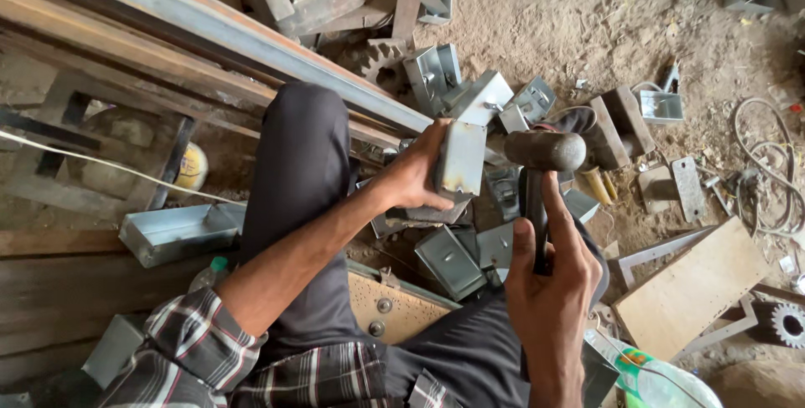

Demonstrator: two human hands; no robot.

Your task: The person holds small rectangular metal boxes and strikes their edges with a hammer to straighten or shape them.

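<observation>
My left hand (417,175) grips a small folded sheet-metal box (460,158), held upright over my dark-trousered knee. My right hand (549,282) is closed around the dark handle of a hammer (543,153), whose round steel head sits just right of the box, almost touching it. Below the box lie several more grey metal boxes (450,261) on the ground between my legs.
Long steel beams (210,31) run diagonally at upper left. A metal tray (172,232) lies at left. More metal boxes (482,93) are piled ahead, a wooden board (692,286) and a gear (788,324) at right, cables (776,173) on the dirt floor.
</observation>
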